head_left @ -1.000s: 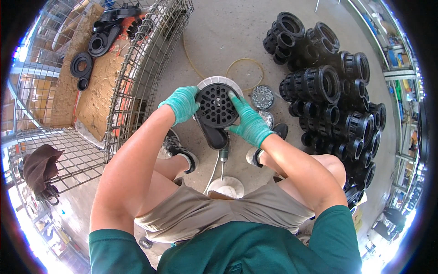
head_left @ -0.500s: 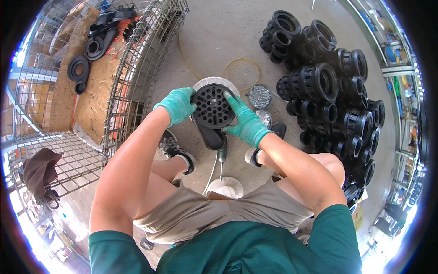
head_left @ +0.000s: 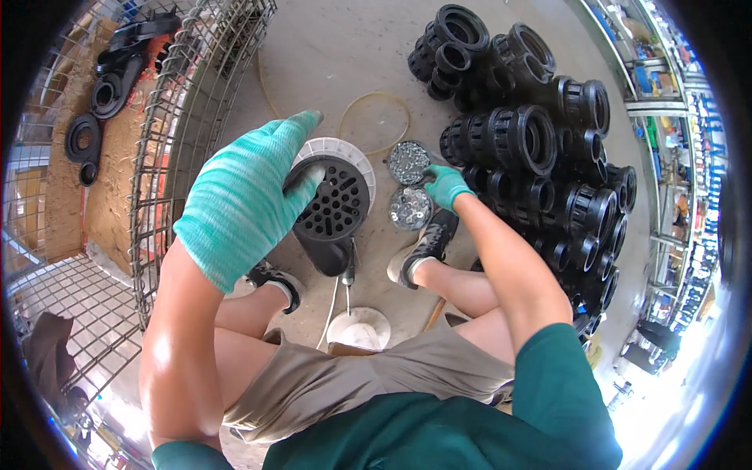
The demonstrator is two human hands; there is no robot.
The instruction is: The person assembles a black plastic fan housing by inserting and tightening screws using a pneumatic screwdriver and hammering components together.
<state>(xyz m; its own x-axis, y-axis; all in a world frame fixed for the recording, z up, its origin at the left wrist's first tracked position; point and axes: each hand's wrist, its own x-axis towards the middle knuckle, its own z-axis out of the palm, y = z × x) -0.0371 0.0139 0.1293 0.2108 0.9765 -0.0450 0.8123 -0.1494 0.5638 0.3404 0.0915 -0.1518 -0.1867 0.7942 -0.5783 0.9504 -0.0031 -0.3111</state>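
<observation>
My left hand [head_left: 251, 196], in a green-and-white glove, is raised over the left side of a black round part with a perforated face [head_left: 335, 200]. Its thumb stands apart from the stretched fingers and nothing is in it. The part has a spout-like black end toward me and sits on a white round tub [head_left: 345, 146]. My right hand [head_left: 450, 187], gloved too, is at the right edge of a round tin of small screws [head_left: 408, 162], fingertips and thumb apart. Just nearer is a tin of shiny washers [head_left: 411, 207].
Black ribbed pipe-like fittings [head_left: 509, 141] are stacked on the right. At the left stands a wire mesh cage [head_left: 168, 149] holding cardboard and black parts [head_left: 110, 94]. A power screwdriver [head_left: 348, 276] hangs below the part, above a white disc [head_left: 359, 327]. A yellowish hose [head_left: 374, 95] loops on the floor.
Both hands have let go of the black part. My right hand has moved right to the tins, and my left has lifted up toward the camera. The whole view has shifted.
</observation>
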